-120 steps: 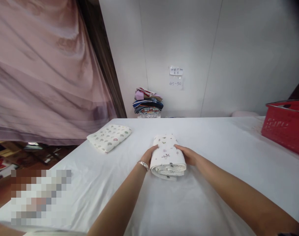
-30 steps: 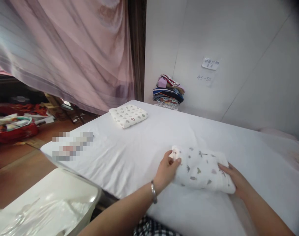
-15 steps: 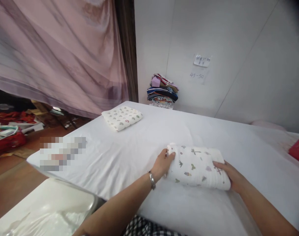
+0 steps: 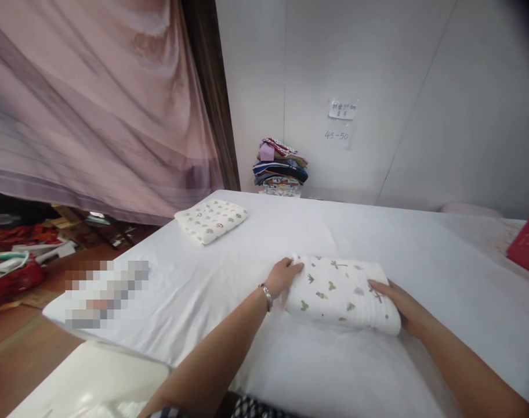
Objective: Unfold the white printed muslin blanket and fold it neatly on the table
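Note:
A folded white muslin cloth [image 4: 334,293] printed with small leaves, palms and flowers lies in front of me on the white-covered table. At its left end, my left hand [image 4: 282,277], with a silver bracelet at the wrist, holds the edge, thumb on top. The right end is in my right hand [image 4: 397,299]; its thumb rests on the print, and the other fingers are hidden behind the cloth's edge. Farther off to the left lies a second folded cloth [image 4: 211,220], cream with green and red mushroom-like prints, apart from both hands.
The white sheet [image 4: 181,290] on the table is wrinkled at the left. A blurred-out item [image 4: 108,296] sits near the left edge. Folded fabrics [image 4: 282,168] are stacked by the wall, a red box [image 4: 528,241] stands far right, and a pink curtain [image 4: 116,104] hangs left.
The view has shifted slightly. Both hands keep their hold on the cloth's ends, and the cloth appears a little flatter at its left end.

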### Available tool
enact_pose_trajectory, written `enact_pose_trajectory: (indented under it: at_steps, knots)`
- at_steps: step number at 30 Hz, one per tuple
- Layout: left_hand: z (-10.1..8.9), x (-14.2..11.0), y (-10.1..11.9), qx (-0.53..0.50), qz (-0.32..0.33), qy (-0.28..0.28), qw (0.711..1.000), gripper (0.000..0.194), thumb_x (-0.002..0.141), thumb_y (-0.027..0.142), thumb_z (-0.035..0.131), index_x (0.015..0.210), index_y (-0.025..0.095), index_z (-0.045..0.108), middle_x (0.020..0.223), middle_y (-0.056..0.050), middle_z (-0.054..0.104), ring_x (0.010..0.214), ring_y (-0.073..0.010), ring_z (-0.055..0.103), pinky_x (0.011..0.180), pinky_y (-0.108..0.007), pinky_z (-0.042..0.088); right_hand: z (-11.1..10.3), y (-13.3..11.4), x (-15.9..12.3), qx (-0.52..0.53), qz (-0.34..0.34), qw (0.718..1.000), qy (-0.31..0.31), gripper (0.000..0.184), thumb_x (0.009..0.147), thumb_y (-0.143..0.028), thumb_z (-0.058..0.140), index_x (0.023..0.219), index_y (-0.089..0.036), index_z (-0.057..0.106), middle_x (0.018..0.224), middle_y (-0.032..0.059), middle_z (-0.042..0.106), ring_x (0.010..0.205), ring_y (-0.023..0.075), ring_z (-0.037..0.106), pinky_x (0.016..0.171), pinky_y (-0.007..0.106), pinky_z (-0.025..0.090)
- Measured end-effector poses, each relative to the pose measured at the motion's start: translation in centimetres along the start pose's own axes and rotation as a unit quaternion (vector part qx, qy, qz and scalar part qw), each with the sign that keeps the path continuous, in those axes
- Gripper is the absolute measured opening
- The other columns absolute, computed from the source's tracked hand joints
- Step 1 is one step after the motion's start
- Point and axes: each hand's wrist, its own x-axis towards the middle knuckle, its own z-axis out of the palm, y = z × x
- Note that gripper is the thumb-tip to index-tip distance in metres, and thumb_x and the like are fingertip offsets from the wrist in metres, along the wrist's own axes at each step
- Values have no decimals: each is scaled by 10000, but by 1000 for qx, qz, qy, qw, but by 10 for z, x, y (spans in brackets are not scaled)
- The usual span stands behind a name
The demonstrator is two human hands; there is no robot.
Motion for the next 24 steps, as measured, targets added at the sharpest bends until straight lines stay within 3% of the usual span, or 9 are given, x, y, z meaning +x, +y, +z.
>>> enact_pose_trajectory:
  at_steps: [5, 9, 11, 13, 16, 18, 20, 22, 24]
  knots:
    - [-10, -6, 6, -143, -97, -64, 983, 709, 642, 416, 688, 1247, 179, 403, 1214, -139, 542, 964, -240, 567, 718, -319, 453, -4, -1, 2, 18, -4, 1000, -25, 656, 710, -308, 703, 1292, -200, 421, 1137, 139, 628, 936, 293, 640, 732, 399, 546]
    - [-25, -11, 9, -200, -91, -183, 958, 750, 604, 297, 725, 1271, 199, 398, 1167, -104, 561, 946, -202, 567, 763, -303, 438, -8, -4, 1, 2, -40, 998, -42, 650, 660, -243, 706, 1258, -187, 458, 1082, 133, 654, 901, 294, 649, 720, 413, 543]
    - [-33, -12, 11, -193, -49, -199, 960, 815, 596, 234, 718, 1321, 201, 348, 1140, -87, 565, 935, -180, 566, 800, -301, 430, -7, -11, 0, -25, -74, 995, -63, 664, 641, -235, 703, 1259, -188, 464, 1094, 129, 650, 926, 301, 639, 746, 430, 535]
    - [-43, -14, 20, -160, 33, -171, 972, 924, 587, 182, 703, 1387, 199, 240, 1115, -81, 566, 911, -168, 569, 821, -311, 430, -4, -24, 1, -61, -135, 985, -89, 715, 629, -234, 710, 1292, -199, 445, 1159, 120, 620, 1013, 303, 603, 820, 447, 511]
    - [-61, -14, 46, -50, 253, -77, 963, 991, 608, 156, 679, 1427, 228, 127, 1107, -71, 564, 925, -179, 559, 843, -343, 435, 3, -55, 7, -135, -269, 951, -77, 858, 603, -258, 745, 1368, -251, 356, 1312, 88, 510, 1168, 297, 494, 921, 464, 456]
    - [-73, -11, 61, 68, 416, 26, 907, 928, 654, 149, 641, 1428, 242, 138, 1156, -80, 552, 1016, -207, 523, 898, -385, 412, 7, -74, 16, -197, -372, 907, -14, 913, 605, -299, 758, 1397, -286, 303, 1392, 63, 419, 1248, 285, 406, 970, 455, 420]
    - [-82, -6, 62, 191, 531, 124, 816, 816, 695, 104, 576, 1414, 230, 209, 1200, -97, 543, 1092, -234, 476, 942, -425, 380, 9, -81, 27, -259, -476, 839, 53, 883, 640, -345, 737, 1403, -291, 295, 1428, 48, 364, 1298, 268, 334, 1026, 430, 366]
    - [-83, -1, 42, 292, 579, 177, 741, 736, 706, 42, 508, 1385, 220, 289, 1199, -105, 559, 1100, -252, 468, 934, -449, 382, 6, -70, 39, -324, -545, 769, 82, 813, 679, -366, 702, 1392, -267, 325, 1421, 57, 372, 1316, 262, 302, 1071, 419, 306]
    - [-79, 1, 7, 359, 584, 175, 707, 715, 695, -7, 459, 1362, 220, 334, 1180, -99, 583, 1077, -256, 484, 907, -452, 401, 0, -44, 50, -396, -556, 728, 62, 702, 713, -344, 663, 1353, -251, 392, 1371, 66, 442, 1307, 263, 320, 1081, 430, 288]
